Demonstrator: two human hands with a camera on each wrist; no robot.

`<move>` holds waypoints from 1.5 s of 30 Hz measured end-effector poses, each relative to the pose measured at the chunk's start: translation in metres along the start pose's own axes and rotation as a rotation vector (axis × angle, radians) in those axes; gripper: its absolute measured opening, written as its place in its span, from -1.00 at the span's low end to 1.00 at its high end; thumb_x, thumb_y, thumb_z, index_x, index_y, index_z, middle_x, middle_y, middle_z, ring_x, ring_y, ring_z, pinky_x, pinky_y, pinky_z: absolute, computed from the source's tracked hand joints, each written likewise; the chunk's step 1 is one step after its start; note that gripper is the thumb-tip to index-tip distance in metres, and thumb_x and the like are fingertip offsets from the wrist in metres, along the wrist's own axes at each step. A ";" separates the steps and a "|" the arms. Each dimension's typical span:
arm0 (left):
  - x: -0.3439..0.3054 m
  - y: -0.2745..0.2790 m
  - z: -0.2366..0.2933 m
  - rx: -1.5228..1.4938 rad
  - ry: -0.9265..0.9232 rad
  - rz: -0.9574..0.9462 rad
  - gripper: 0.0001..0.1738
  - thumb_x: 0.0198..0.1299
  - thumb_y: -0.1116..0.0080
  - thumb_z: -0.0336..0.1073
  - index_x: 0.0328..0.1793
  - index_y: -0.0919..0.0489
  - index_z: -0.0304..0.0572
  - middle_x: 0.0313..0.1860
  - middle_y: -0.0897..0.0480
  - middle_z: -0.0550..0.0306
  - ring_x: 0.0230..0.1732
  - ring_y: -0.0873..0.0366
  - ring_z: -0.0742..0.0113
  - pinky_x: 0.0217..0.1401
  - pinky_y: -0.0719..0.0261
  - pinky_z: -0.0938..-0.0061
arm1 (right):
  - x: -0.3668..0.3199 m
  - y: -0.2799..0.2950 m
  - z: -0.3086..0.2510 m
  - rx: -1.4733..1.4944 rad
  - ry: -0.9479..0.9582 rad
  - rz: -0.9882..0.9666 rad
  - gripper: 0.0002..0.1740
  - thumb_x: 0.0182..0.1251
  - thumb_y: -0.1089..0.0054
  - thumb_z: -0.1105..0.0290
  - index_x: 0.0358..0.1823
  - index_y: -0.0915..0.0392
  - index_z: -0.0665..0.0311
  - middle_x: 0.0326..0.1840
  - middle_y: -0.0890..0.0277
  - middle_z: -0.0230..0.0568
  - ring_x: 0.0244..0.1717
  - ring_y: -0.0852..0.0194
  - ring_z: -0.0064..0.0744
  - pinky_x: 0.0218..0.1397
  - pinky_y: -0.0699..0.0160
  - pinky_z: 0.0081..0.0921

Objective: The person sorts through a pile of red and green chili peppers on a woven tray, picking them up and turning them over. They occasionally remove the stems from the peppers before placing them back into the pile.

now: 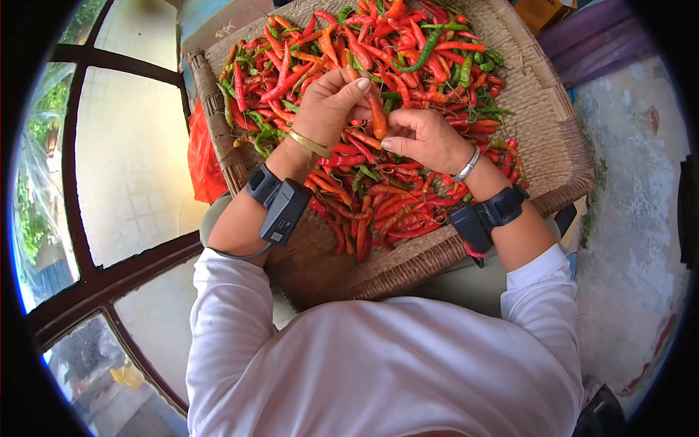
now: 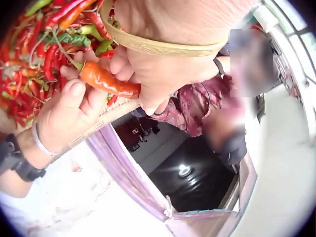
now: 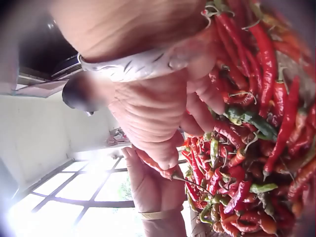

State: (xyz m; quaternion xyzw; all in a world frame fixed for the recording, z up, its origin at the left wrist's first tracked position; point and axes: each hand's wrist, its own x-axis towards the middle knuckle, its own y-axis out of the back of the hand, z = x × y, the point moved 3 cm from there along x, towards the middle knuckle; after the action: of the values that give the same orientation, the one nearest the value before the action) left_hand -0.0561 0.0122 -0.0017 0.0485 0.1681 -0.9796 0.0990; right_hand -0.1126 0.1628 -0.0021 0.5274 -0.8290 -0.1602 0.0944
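An orange-red chili pepper is held between the two hands, above a heap of chilies. My left hand, with a gold bangle at its wrist, pinches the pepper toward one end between thumb and fingers. At the stem end, my right hand has its thumb and curled fingers close around the pepper. The green stem sticks out past the right fingers in the left wrist view. In the right wrist view, the right thumb overlaps the pepper, and its long stem points toward the heap.
A large woven tray with a thick rim bears the mostly red, partly green chilies. A red plastic bag hangs at its left, beside framed windows. A person in pink patterned clothing is beyond the tray.
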 end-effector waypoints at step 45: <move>-0.022 -0.020 -0.010 1.597 -0.560 -0.239 -0.85 -0.09 -0.12 -0.27 -0.36 -0.51 -0.09 -0.40 -0.49 0.14 -0.27 -0.48 0.23 -0.35 -0.51 0.39 | -0.090 0.083 -0.161 0.070 0.845 0.794 -0.49 0.29 0.27 0.19 -0.07 -0.32 0.62 -0.17 -0.43 0.14 -0.18 -0.40 -0.20 -0.21 -0.38 -0.46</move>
State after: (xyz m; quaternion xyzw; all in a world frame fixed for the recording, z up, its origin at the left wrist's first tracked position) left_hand -0.0379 0.0377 -0.0020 -0.1581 -0.5995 -0.7840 -0.0309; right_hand -0.0918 0.2503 0.1795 0.1969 -0.8585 0.1392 0.4526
